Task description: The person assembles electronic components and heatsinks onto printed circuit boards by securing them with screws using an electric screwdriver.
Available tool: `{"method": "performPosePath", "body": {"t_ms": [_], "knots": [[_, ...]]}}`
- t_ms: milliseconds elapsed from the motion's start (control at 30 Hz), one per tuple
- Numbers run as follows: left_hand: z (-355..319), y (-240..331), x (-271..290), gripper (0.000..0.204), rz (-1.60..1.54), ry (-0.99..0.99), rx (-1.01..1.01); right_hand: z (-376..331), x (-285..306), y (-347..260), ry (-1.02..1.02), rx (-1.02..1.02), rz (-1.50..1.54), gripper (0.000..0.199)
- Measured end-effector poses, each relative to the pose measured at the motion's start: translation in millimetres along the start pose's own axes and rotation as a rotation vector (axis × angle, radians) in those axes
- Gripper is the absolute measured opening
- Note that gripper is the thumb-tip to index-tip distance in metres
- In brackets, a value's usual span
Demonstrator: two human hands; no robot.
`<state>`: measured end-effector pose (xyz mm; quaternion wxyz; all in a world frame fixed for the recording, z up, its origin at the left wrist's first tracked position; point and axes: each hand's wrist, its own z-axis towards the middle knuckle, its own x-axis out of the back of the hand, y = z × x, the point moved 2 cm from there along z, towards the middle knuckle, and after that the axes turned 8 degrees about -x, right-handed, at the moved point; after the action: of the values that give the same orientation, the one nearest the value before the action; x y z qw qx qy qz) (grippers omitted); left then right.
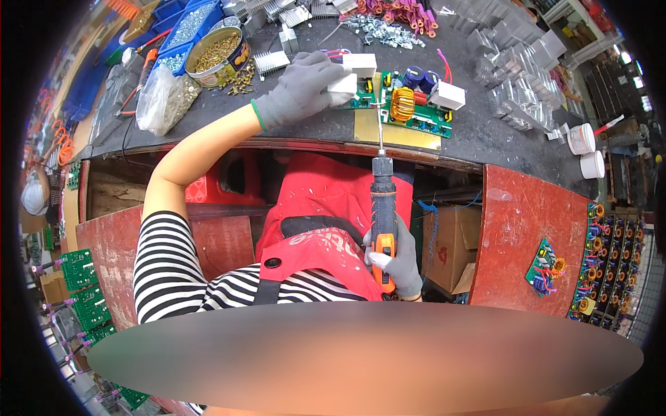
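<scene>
My left hand (302, 91), in a grey glove, reaches over the bench with its fingers closed on a white block (342, 91) at the left end of a green circuit board (429, 123). Another white block (361, 65) sits just behind it. The board carries a copper-wound coil (402, 104), dark blue capacitors (420, 78) and one more white block (448, 96) on the right. My right hand (404, 262), also gloved, grips an electric screwdriver (383, 201) low in front of my body. Its long bit points away from me, with the tip over the board's middle; whether it touches is unclear.
A yellowish plate (395, 132) lies under the board at the bench edge. Left stand a tin of brass screws (218, 55), a plastic bag (163, 100) and blue bins (191, 28). Silver heat sinks (524, 87) pile up right, near white tubs (581, 139).
</scene>
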<state>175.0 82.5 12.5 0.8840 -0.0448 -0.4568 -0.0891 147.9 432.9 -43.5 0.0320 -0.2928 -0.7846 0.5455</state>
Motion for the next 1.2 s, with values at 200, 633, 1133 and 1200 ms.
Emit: {"method": "performPosePath", "body": {"t_ms": [200,633,1133,1200], "knots": [[-8.7,-4.6,-17.6,0.046,-0.058,0.053,0.245,0.0,2.7,1.7,-0.051,-0.041,0.052,0.071],[-3.3,-9.8,-15.1,0.045,-0.107,0.024,0.162,6.0,1.1,4.4,-0.077,-0.079,-0.014,0.072],[-10.8,4.5,-20.6,0.062,0.160,0.018,0.018,12.6,2.3,11.1,-0.102,-0.099,0.052,0.073],[-11.9,10.5,-19.2,0.069,0.230,-0.018,0.025,13.3,2.8,12.6,-0.099,-0.094,0.035,0.073]]}}
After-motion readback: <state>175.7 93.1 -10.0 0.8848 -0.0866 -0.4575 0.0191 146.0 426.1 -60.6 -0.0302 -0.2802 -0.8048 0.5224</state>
